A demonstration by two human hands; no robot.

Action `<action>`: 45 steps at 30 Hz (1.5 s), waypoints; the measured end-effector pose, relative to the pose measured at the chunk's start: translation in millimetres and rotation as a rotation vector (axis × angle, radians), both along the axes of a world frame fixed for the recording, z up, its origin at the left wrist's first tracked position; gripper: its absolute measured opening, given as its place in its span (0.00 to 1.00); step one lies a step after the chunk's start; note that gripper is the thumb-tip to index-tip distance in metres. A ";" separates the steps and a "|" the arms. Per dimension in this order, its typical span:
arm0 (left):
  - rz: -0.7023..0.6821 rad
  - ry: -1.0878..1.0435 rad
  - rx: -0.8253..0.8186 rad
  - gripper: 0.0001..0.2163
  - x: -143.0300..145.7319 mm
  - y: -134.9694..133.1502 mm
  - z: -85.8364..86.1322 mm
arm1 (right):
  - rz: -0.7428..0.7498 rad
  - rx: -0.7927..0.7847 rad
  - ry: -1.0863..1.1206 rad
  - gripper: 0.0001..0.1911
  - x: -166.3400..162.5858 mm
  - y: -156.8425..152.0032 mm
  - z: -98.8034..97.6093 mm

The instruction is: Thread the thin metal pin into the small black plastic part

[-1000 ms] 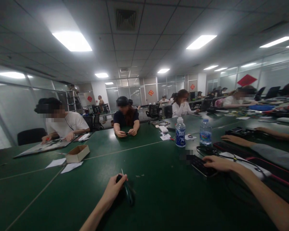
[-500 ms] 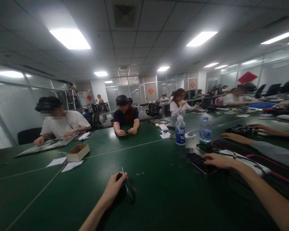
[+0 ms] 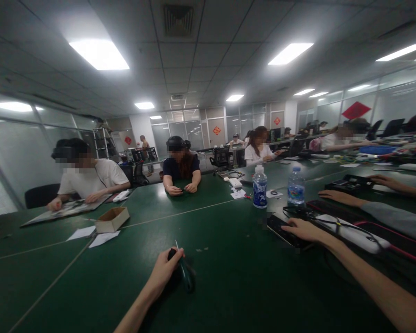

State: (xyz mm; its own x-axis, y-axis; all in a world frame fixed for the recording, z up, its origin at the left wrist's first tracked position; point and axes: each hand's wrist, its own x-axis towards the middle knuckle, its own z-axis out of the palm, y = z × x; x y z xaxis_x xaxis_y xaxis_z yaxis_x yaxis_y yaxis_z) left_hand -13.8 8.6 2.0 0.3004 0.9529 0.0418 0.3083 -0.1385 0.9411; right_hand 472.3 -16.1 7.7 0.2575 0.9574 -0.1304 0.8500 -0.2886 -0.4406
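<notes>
My left hand [image 3: 167, 262] is closed around a small tool [image 3: 185, 276] above the green table. A thin pale metal tip points up past my thumb, and a dark green curved handle hangs below my fingers; the palm hides the rest. On the right, my right hand [image 3: 303, 230] grips a flat black phone-like device [image 3: 279, 227] by its near right part, fingers over its top. Part of that device is blurred out. Just behind it lie black cables [image 3: 298, 212] and a white power strip [image 3: 353, 233].
Two bottles, one blue-labelled [image 3: 260, 189] and one clear [image 3: 296, 188], stand beyond my right hand. A co-worker's hand [image 3: 339, 197] rests at the right near a black box [image 3: 353, 182]. An open cardboard box [image 3: 113, 219] and papers [image 3: 104, 238] lie left. People sit across the table.
My right hand and the black device have shifted slightly left, and the device sits at a different angle. My left hand stays put with its tool. A seated person's hand has lowered from the face.
</notes>
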 end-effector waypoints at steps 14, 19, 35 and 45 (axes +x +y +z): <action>0.009 0.028 -0.003 0.25 0.5 -0.7 1.0 | 0.018 0.067 0.077 0.23 8.3 -2.0 -0.4; 0.016 0.020 -0.010 0.24 0.1 -0.5 0.9 | 0.050 0.054 0.128 0.22 12.8 -4.0 1.0; 0.018 0.017 -0.014 0.24 -0.6 0.2 -1.1 | 0.076 0.068 0.227 0.25 16.9 -14.4 6.6; 0.028 0.007 0.006 0.21 1.3 0.8 -1.5 | 0.080 0.223 -0.135 0.19 29.7 -8.1 2.6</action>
State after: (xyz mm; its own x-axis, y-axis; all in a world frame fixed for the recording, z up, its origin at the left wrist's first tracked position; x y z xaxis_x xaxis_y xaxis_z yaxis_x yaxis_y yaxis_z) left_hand -12.5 9.4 0.5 0.2740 0.9606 0.0456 0.3186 -0.1354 0.9382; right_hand 502.0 -24.2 10.3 0.1801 0.9767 0.1164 0.9217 -0.1263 -0.3668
